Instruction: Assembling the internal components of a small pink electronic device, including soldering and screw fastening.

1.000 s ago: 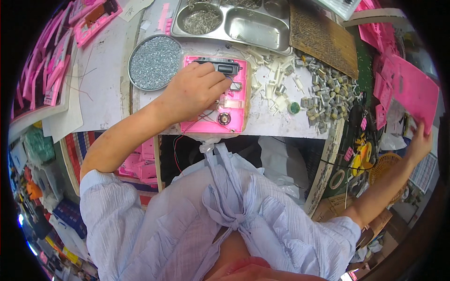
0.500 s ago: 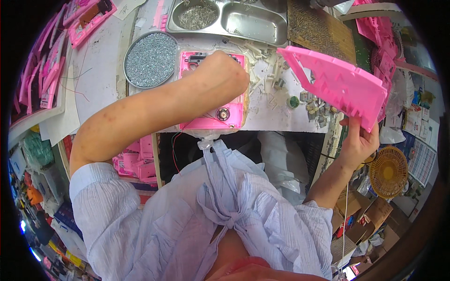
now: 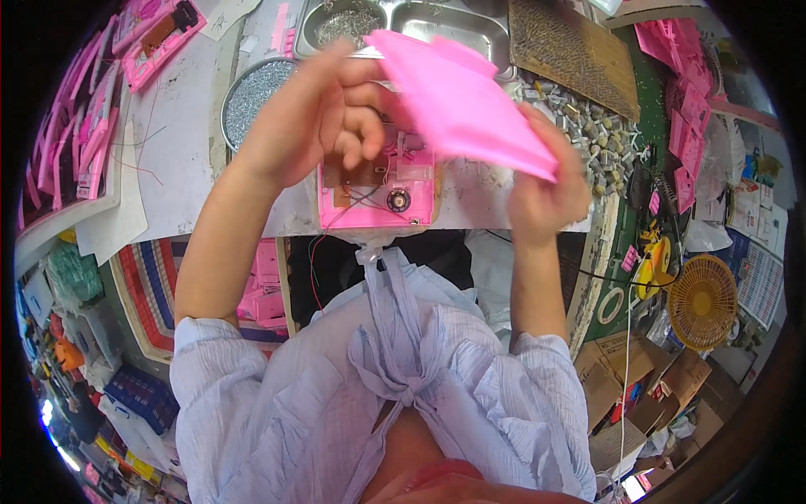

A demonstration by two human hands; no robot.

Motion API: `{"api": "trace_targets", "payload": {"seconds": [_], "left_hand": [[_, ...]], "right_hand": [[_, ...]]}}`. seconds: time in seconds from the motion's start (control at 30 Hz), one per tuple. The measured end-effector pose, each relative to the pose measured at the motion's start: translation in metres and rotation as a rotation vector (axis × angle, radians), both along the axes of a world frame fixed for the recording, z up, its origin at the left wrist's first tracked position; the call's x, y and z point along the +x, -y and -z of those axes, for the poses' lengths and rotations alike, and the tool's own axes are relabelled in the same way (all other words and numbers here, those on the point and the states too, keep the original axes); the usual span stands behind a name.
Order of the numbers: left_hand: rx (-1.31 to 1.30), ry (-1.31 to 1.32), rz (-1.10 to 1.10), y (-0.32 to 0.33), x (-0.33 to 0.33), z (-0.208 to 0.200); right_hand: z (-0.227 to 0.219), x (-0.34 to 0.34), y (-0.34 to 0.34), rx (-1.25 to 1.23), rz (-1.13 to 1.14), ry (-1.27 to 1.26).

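In my right hand (image 3: 550, 181) is a pink plastic cover (image 3: 470, 101), gripped at its lower right corner and held tilted above the table. My left hand (image 3: 332, 118) is raised by the cover's left edge, palm showing, fingers apart and loosely bent; motion blurs it, and one or two fingertips may touch the cover. Below both lies a pink plastic case (image 3: 378, 217) containing a round speaker (image 3: 398, 200), brown board pieces and thin wires. The cover and left hand hide its upper part.
A round tray of small screws (image 3: 252, 105) stands left of the case. A steel compartment tray (image 3: 453, 32) lies behind. At right are a brown board with small pins (image 3: 575, 55) and a heap of small metal parts (image 3: 600, 139). Pink parts (image 3: 88, 126) are stacked at far left.
My right hand has brought the pink cover leftward from the right side, over the table. My left hand has lifted off the case, turned palm up and moved to the cover's left edge.
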State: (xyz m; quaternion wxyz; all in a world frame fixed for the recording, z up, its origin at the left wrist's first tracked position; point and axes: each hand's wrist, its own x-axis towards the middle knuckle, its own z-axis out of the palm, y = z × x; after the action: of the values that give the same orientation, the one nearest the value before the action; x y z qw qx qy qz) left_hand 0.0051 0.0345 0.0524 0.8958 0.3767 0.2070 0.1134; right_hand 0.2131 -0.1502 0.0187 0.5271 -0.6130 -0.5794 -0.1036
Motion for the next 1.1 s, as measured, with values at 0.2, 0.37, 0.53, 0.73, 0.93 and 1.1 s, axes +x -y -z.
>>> {"api": "trace_targets", "payload": {"seconds": [0.2, 0.37, 0.53, 0.73, 0.93, 1.1], "left_hand": [[0.332, -0.070, -0.184, 0.001, -0.028, -0.001], [0.674, -0.213, -0.202, 0.027, -0.038, 0.027], [1.379, -0.430, -0.161, 0.046, -0.040, 0.044], [1.485, -0.543, -0.218, 0.052, -0.037, 0.055], [1.298, -0.685, -0.186, 0.061, -0.044, 0.040], [1.280, -0.788, -0.222, 0.071, -0.053, 0.043]], "right_hand": [[-0.017, -0.028, -0.014, -0.351, -0.388, -0.395], [-0.001, -0.051, 0.017, -0.542, -0.333, -1.156], [0.017, -0.068, 0.042, -0.685, -0.072, -0.527], [0.027, -0.058, 0.024, -0.710, -0.039, -0.198], [0.026, -0.048, 0.015, -0.737, -0.131, -0.153], [0.030, -0.046, 0.007, -0.687, -0.224, -0.024]]}}
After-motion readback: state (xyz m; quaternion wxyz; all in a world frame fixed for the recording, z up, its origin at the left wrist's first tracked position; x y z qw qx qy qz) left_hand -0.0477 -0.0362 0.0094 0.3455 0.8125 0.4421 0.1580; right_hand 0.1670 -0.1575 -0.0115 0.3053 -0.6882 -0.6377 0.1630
